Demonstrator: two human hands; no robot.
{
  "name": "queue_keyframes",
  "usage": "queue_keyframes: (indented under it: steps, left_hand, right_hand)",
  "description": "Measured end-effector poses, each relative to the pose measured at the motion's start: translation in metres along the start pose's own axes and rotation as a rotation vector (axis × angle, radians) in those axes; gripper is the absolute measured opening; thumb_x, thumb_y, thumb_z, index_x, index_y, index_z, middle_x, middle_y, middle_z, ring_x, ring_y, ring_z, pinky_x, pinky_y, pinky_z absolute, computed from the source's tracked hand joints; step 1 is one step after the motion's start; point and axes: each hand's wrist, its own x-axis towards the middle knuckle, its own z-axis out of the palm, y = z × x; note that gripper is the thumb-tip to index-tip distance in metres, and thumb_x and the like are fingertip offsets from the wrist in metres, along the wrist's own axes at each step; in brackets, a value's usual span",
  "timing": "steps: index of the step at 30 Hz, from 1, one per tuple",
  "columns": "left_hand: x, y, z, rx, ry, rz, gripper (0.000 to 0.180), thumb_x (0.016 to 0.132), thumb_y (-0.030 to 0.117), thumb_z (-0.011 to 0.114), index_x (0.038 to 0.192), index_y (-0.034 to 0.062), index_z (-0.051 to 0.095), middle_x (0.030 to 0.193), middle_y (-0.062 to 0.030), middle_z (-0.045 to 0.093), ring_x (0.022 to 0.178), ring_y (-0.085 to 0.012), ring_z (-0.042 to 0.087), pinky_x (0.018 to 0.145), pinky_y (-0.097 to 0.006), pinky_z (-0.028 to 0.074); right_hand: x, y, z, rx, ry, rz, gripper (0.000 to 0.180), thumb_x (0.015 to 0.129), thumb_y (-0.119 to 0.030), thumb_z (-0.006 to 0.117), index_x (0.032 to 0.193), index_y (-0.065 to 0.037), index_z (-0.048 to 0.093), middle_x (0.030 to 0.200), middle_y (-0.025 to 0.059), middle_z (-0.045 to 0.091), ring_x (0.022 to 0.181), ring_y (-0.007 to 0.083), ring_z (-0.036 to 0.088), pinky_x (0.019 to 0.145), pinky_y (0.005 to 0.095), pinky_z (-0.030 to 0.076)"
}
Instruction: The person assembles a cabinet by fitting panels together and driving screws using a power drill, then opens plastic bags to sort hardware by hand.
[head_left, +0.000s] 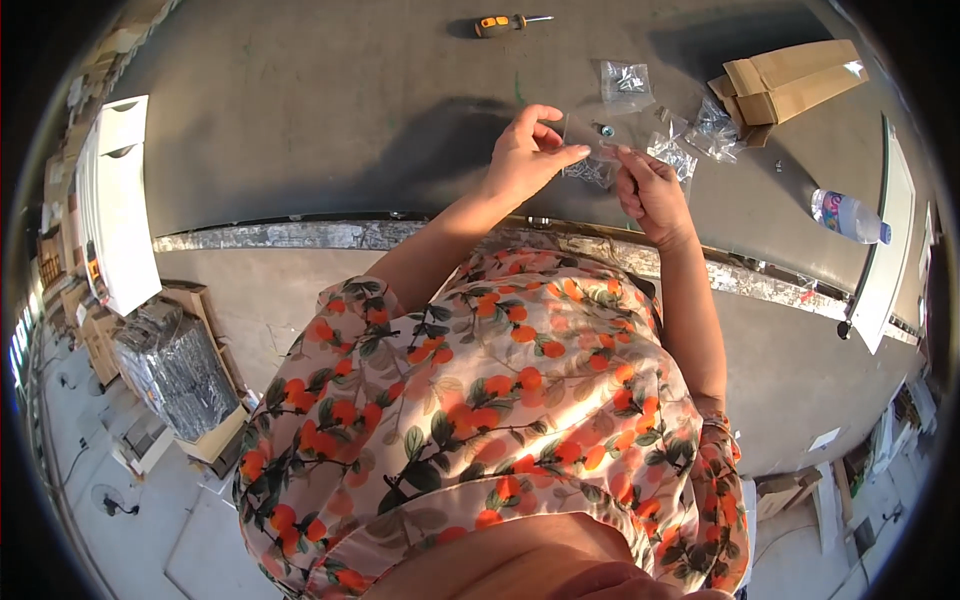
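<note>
My left hand (pixel 525 155) and my right hand (pixel 648 190) are raised over the grey floor, both pinching a small clear plastic bag (pixel 590 150) stretched between them. Small metal hardware shows inside and just under the bag. Several more clear bags of screws (pixel 690 140) lie on the floor right beyond my hands. My flowered sleeves and dress fill the lower middle of the view.
A screwdriver with an orange and black handle (pixel 498 23) lies at the top. Brown cardboard pieces (pixel 790 80) sit at the upper right, a plastic bottle (pixel 848 216) near a white panel (pixel 890 250). White panels (pixel 115 200) and a wrapped box (pixel 180 370) stand left.
</note>
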Motion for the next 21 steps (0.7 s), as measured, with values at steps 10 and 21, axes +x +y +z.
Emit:
queue_keyframes:
  steps: [10, 21]
  left_hand:
    - [-0.009, 0.021, -0.002, -0.028, -0.123, -0.129, 0.03, 0.074, 0.022, 0.073, 0.091, 0.0022, 0.058, 0.064, -0.0049, 0.062, 0.05, -0.0097, 0.059, 0.046, -0.024, 0.045]
    - [-0.016, 0.007, 0.001, -0.006, -0.215, 0.037, 0.02, 0.082, 0.018, 0.069, 0.084, 0.0033, 0.055, 0.072, -0.0025, 0.062, 0.064, -0.0072, 0.059, 0.051, -0.021, 0.046]
  right_hand:
    - [-0.01, 0.019, 0.02, -0.393, 0.13, -0.222, 0.022, 0.086, -0.017, 0.056, 0.098, -0.001, 0.067, 0.06, -0.0048, 0.051, 0.051, 0.0019, 0.038, 0.045, 0.0185, 0.03]
    - [-0.018, -0.004, 0.017, -0.553, -0.04, -0.015, 0.019, 0.078, -0.014, 0.066, 0.089, 0.001, 0.07, 0.072, -0.0002, 0.063, 0.064, 0.0047, 0.051, 0.058, 0.0207, 0.042]
